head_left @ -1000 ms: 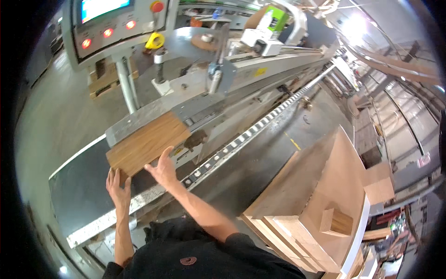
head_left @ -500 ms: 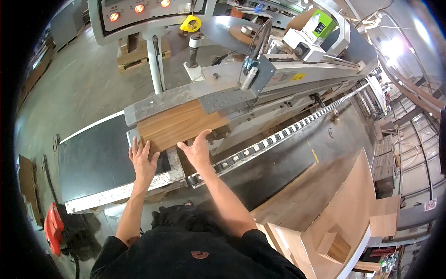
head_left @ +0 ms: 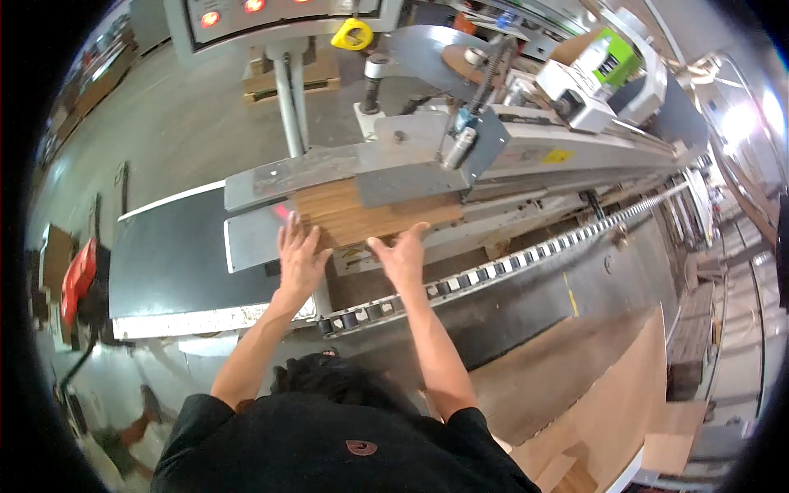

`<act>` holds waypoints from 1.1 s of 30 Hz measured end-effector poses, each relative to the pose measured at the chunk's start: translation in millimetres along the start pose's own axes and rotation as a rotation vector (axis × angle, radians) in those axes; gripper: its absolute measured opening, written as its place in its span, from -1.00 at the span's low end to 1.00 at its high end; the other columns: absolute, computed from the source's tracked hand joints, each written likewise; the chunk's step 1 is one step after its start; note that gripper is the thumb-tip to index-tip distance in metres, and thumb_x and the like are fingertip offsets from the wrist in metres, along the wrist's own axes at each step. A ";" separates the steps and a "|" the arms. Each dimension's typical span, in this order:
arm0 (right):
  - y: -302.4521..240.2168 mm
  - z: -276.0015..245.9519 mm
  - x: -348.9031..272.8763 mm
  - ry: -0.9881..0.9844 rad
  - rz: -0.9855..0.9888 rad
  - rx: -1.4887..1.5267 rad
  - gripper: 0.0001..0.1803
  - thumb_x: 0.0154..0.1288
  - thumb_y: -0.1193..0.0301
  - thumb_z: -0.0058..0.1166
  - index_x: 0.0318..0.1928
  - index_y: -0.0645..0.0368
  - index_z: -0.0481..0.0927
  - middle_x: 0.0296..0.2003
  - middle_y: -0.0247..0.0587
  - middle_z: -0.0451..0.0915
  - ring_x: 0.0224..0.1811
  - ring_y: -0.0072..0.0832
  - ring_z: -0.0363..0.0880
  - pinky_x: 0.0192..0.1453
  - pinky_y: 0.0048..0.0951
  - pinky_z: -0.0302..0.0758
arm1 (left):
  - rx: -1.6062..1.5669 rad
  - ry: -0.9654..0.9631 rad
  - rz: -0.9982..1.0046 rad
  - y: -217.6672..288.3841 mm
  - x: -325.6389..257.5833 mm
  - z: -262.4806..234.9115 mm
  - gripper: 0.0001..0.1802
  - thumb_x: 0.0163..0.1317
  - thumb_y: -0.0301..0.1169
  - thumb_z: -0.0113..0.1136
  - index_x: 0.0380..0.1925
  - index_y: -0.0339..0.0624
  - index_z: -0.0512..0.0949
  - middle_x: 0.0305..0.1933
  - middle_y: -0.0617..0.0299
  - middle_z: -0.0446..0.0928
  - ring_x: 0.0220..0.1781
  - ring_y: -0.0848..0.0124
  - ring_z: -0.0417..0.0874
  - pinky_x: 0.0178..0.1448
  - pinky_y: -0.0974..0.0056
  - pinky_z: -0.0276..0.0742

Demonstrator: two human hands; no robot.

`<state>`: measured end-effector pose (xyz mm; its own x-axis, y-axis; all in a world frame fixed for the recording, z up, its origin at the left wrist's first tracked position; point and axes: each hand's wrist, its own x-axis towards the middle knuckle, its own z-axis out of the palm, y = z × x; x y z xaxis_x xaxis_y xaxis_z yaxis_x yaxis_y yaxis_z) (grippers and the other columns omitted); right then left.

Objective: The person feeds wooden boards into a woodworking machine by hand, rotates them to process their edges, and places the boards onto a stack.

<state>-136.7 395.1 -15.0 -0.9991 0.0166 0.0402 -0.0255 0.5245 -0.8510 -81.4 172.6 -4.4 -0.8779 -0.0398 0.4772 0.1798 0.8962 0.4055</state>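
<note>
Head view: both hands [head_left: 302,259] [head_left: 403,256] touch a wooden board [head_left: 366,222].

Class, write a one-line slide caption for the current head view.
Left hand and right hand touch a wooden board lying partly under the metal plate of a machine.

- A yellow, rounded tape measure [head_left: 352,34] hanging upright near the top
- A brown slatted wooden pallet [head_left: 319,72] on the smooth grey floor [head_left: 185,135]
- A glossy red object [head_left: 78,283], far left, its kind unclear
- A short yellow stripe [head_left: 570,294] marking the floor
- Large light-brown sheets [head_left: 608,374], lower right
</note>
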 end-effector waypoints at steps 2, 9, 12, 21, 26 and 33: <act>10.0 -6.7 4.8 0.190 -0.260 -0.135 -0.23 0.12 0.24 0.41 0.17 0.53 0.39 -0.13 -0.01 0.71 -0.06 -0.24 0.68 0.09 -0.30 0.51 | -0.030 0.064 0.063 10.5 7.4 5.6 -0.52 -0.06 -0.38 0.43 -0.06 -0.23 0.61 0.20 -0.21 0.49 0.45 -0.08 0.26 0.47 -0.13 0.10; 70.0 -78.2 29.1 0.046 -0.203 0.216 0.02 0.07 0.22 0.49 0.31 0.63 0.17 0.08 0.39 0.50 0.09 -0.08 0.57 0.14 -0.24 0.55 | -0.098 0.164 0.104 66.1 16.3 80.0 -0.43 -0.08 -0.36 0.41 -0.04 -0.37 0.51 0.26 -0.47 0.28 0.41 -0.36 0.20 0.48 -0.30 0.10; 68.3 -91.6 24.1 0.108 -0.002 -0.103 0.17 0.12 0.17 0.44 0.38 0.71 -0.07 -0.26 0.09 0.70 -0.18 -0.27 0.68 -0.06 -0.34 0.58 | -0.179 0.066 0.080 83.7 11.9 77.7 -0.37 -0.03 -0.34 0.40 0.03 -0.41 0.43 0.35 -0.44 0.21 0.54 -0.28 -0.01 0.51 -0.31 -0.03; 50.1 -155.5 -103.9 0.403 -0.047 0.033 -0.40 0.26 0.45 0.24 0.27 0.42 0.41 0.09 0.04 0.57 0.06 -0.29 0.55 0.12 -0.34 0.50 | 0.056 -0.299 0.249 112.8 52.9 82.1 -0.81 -0.11 -0.35 0.21 -0.45 -0.15 0.65 -0.30 -0.03 0.65 -0.20 0.11 0.67 -0.07 -0.02 0.55; 46.5 -222.3 -206.3 0.741 0.237 0.013 -0.49 0.31 0.39 0.23 0.22 0.35 0.51 -0.02 -0.06 0.69 -0.03 -0.47 0.63 0.12 -0.43 0.54 | -0.504 -0.248 0.199 151.6 28.8 -30.6 -0.60 0.11 -0.58 0.21 0.02 -0.21 0.62 0.06 0.06 0.65 0.02 0.20 0.69 0.12 0.20 0.59; 140.9 -337.5 -442.9 1.565 0.421 -0.157 -0.59 0.27 0.42 0.26 0.09 0.33 0.57 -0.34 -0.30 0.62 -0.35 -0.59 0.54 -0.22 -0.48 0.53 | -0.851 -0.709 -0.004 128.6 -65.2 14.9 -0.72 0.32 -0.48 0.21 -0.01 -0.38 0.64 -0.06 0.07 0.69 0.01 0.32 0.66 0.13 0.28 0.52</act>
<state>314.0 749.0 24.0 0.0784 0.9224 0.3783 0.3266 0.3348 -0.8839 -7.6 297.1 5.1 -0.8852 0.4642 0.0305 0.1840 0.2891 0.9394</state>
